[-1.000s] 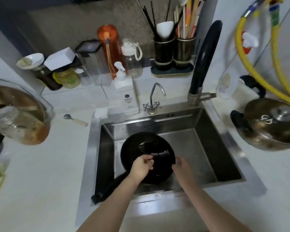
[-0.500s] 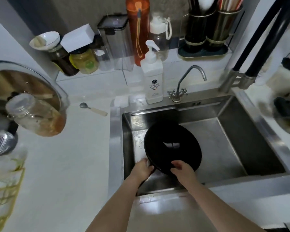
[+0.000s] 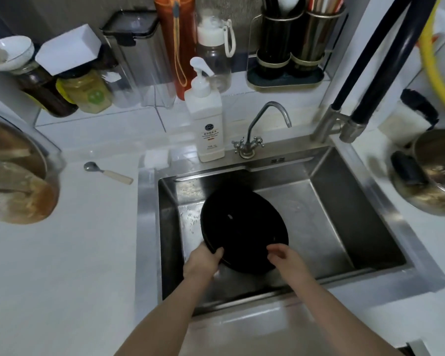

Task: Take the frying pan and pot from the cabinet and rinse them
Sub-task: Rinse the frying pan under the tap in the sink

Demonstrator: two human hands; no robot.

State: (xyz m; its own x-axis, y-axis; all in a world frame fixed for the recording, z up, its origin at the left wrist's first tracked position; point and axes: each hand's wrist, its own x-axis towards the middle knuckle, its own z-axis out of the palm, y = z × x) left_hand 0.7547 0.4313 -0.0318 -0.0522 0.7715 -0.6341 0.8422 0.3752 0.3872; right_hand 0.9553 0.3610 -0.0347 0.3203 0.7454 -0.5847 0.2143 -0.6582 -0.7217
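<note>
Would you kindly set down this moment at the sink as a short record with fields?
pan: black frying pan, tilted inside the sink
left hand: left hand grips the pan's near-left rim
right hand: right hand at the near-right rim, fingers curled; contact unclear
pot: lidded pot on the counter, right of the sink
water: none seen running from the small tap

Frying pan (image 3: pixel 243 228) tilting up on edge inside sink (image 3: pixel 344 217), dark underside now facing camera; earlier shiny patch in its middle no longer showing. Left hand (image 3: pixel 202 260) shifting from over pan onto its near-left rim, fingers curling round edge. Right hand (image 3: pixel 287 258) sliding along near rim, fingers bending at pan's near-right edge. Pan sitting toward sink's left wall.
</note>
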